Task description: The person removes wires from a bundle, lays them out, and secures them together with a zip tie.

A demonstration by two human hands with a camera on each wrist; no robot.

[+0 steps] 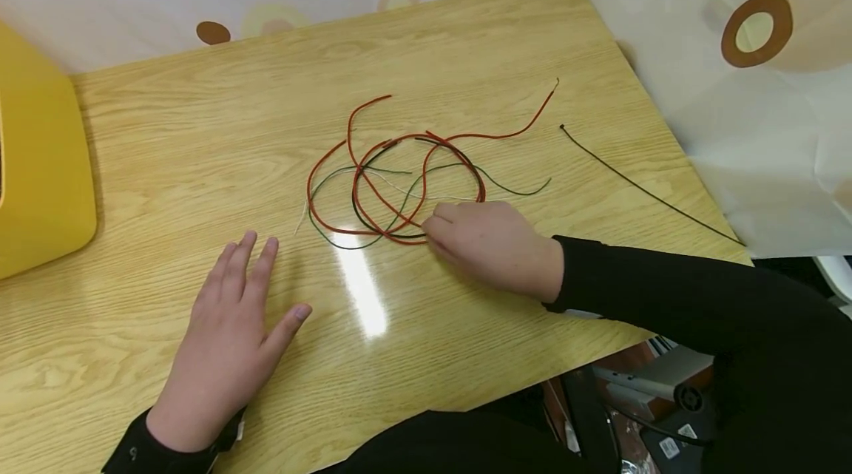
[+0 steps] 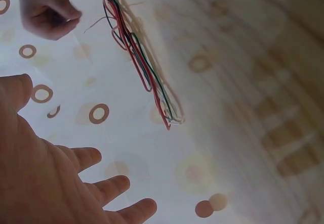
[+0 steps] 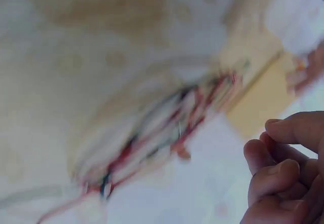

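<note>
Wires (image 1: pixel 399 182) are met at their near side by the curled fingers of the right hand (image 1: pixel 489 241); whether a strand is actually pinched cannot be told, since the fingertips are hidden in the head view and the right wrist view is blurred. The tangle is made up of red, green, black and white strands, looped over one another too closely to be counted, and it is laid near the middle of the table (image 1: pixel 166 149). One separate dark wire (image 1: pixel 648 189) is stretched out toward the right edge, apart from the tangle. The left hand (image 1: pixel 229 333) is laid flat on the surface by the near edge, fingers straight and slightly spread, nothing held. One yellow box (image 1: pixel 40 163) is seen at the left edge.
</note>
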